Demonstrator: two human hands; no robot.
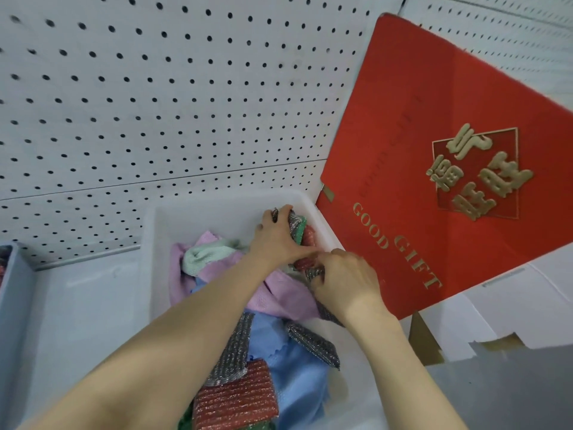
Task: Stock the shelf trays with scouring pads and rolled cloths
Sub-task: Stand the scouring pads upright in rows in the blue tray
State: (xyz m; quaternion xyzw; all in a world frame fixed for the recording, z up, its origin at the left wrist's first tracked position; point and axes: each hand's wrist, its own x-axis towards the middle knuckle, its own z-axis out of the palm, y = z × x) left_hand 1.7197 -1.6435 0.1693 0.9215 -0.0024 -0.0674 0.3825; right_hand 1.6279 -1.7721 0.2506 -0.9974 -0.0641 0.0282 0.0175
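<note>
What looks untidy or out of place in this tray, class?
The pink cloth and blue cloth lie unrolled and crumpled in the white tray, with scouring pads strewn among them at mixed angles. It is a jumble rather than sorted stock.

— What is the shelf (pixel 86 305) seen to carry?
— A white tray (pixel 148 243) is set on its pale surface, close to the pegboard back (pixel 155 88). A grey tray (pixel 12 290) is placed at the far left, apart from the white one, with bare shelf between them.
— And on the right?
— A red box (pixel 434 119) printed "GOOD GIFT" is stood just beside the white tray. White cardboard (pixel 511 305) is seen beyond it.
</note>
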